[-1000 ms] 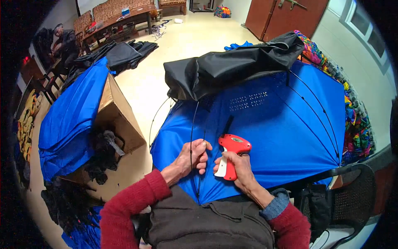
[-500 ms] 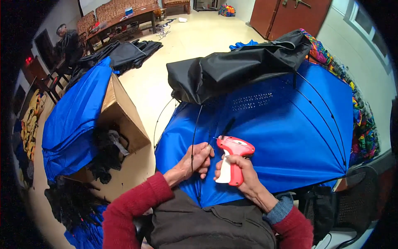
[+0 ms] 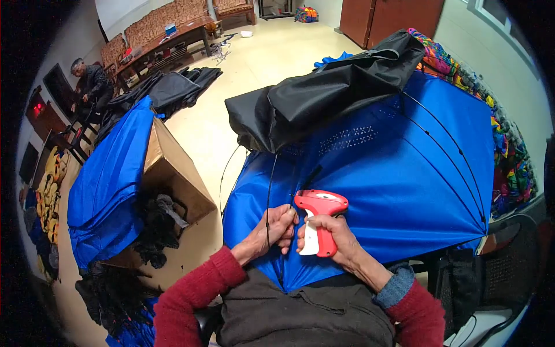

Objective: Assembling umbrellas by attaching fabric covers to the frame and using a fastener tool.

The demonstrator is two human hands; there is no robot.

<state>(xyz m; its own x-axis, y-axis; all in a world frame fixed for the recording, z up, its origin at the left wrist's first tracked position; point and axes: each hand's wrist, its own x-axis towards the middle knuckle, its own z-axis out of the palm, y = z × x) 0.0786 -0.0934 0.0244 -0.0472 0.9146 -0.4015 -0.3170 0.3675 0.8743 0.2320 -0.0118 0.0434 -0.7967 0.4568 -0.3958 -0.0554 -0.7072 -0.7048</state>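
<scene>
A blue umbrella (image 3: 399, 196) with thin black ribs lies spread across my lap. My right hand (image 3: 335, 235) is wrapped round a red and white tagging gun (image 3: 321, 203), fingers on its white trigger. The gun's nose points left, just above the fingertips of my left hand (image 3: 279, 228). That hand is closed in a pinch over the blue cloth; what lies between its fingers is too small to make out. One black rib (image 3: 269, 191) passes in front of the left hand. Black fabric (image 3: 324, 95) is bunched over the umbrella's far side.
To the left, blue cloth (image 3: 113, 179) drapes over an open cardboard box (image 3: 176, 165) with dark items inside. Multicoloured folded fabric (image 3: 511, 150) is piled along the right wall. A person (image 3: 92, 87) sits at the far left, near a long wooden table (image 3: 165, 43). A black chair (image 3: 509, 266) stands at right.
The tagging gun has come slightly nearer my left fingertips, and its nose sits more level. My view has shifted a little. Both hands keep their grips.
</scene>
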